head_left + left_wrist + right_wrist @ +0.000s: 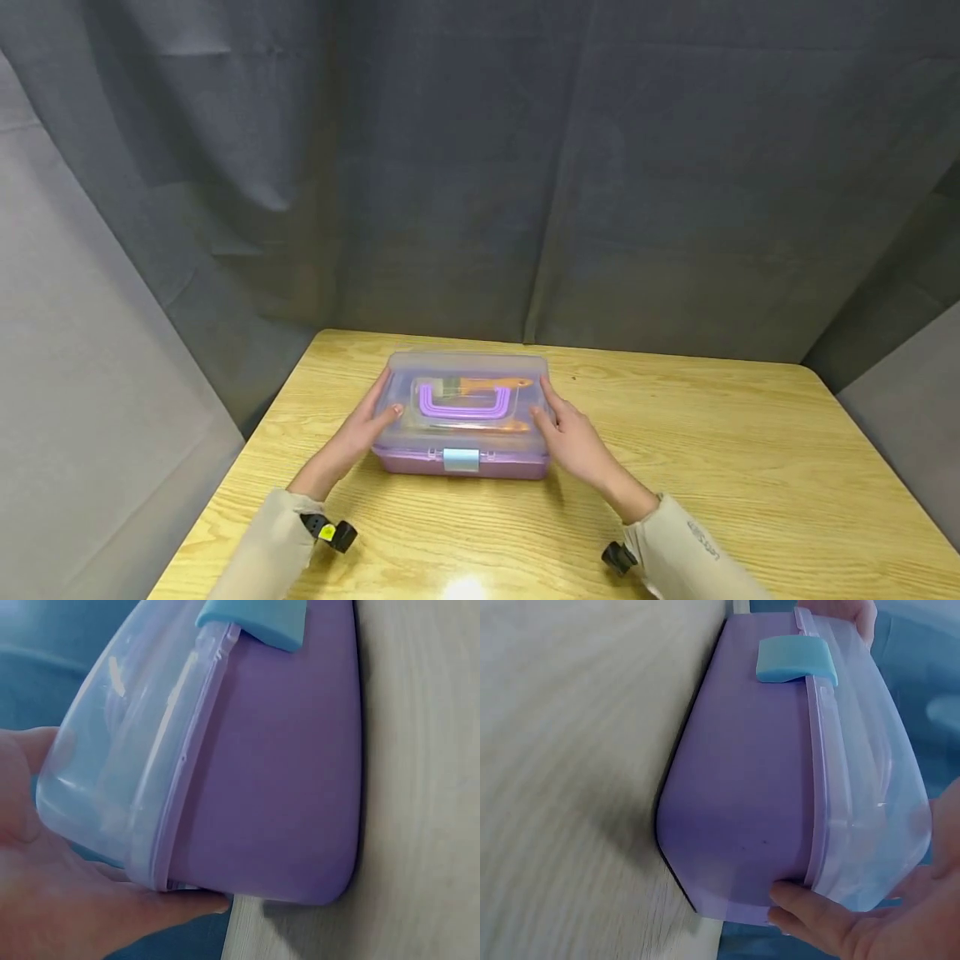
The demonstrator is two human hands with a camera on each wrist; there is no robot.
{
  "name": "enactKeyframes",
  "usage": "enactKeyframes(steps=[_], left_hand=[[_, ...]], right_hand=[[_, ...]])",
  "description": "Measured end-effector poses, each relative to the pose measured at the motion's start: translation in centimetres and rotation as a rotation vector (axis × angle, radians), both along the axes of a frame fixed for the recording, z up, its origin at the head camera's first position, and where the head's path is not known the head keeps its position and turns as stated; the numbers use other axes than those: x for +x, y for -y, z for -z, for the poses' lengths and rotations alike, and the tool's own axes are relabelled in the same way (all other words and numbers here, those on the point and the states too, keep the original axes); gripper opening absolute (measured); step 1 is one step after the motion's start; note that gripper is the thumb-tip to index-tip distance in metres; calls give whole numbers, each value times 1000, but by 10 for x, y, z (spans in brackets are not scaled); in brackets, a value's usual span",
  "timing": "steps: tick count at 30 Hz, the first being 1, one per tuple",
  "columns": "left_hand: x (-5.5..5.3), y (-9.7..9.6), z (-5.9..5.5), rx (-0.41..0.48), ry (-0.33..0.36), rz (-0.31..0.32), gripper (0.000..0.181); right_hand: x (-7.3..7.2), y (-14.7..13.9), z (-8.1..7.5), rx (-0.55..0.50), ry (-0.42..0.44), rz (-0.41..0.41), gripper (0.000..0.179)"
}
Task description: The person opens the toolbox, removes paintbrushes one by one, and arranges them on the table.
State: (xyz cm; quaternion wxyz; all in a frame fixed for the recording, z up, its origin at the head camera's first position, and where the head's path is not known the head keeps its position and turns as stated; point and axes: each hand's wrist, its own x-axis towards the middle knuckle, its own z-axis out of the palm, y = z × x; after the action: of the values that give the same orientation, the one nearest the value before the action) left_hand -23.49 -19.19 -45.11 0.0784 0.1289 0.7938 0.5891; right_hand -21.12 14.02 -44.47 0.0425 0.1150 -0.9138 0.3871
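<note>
A purple plastic storage box (461, 463) with a clear lid (112, 772), a purple carry handle (464, 412) and a light blue latch (795, 658) sits on the table. Through the lid show a flat paintbrush (480, 385) with an orange handle and another orange item (510, 426) below it. My left hand (363, 431) grips the box's left end, thumb on the lid and fingers along the side. At the right end my right hand (576, 437) holds it the same way, its fingertips near the lid seam. The latch is down over the front.
The wooden table (712, 450) extends well to the right of the box. A dark grey curtain (450, 167) hangs behind the table's back edge, and pale grey panels (82, 350) flank it. Each sleeve cuff carries a small black wrist camera (343, 537).
</note>
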Motion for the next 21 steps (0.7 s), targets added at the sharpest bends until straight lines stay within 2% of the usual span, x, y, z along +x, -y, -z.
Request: enactKeyframes(steps=[5,9,13,21], left_hand=[[26,8,1,-8,21,7,71],[39,13,1,-10,14,5,72],[49,15,1,-1,2,-2,72],[58,16,1,-19,6,-12,73]], right_hand=[[28,2,-2,34,4,-35,63],[45,3,-5,44,8,-52,64],[55,3,-6,47,7,-53,65],[68,2,-4,33,36,-53,65]])
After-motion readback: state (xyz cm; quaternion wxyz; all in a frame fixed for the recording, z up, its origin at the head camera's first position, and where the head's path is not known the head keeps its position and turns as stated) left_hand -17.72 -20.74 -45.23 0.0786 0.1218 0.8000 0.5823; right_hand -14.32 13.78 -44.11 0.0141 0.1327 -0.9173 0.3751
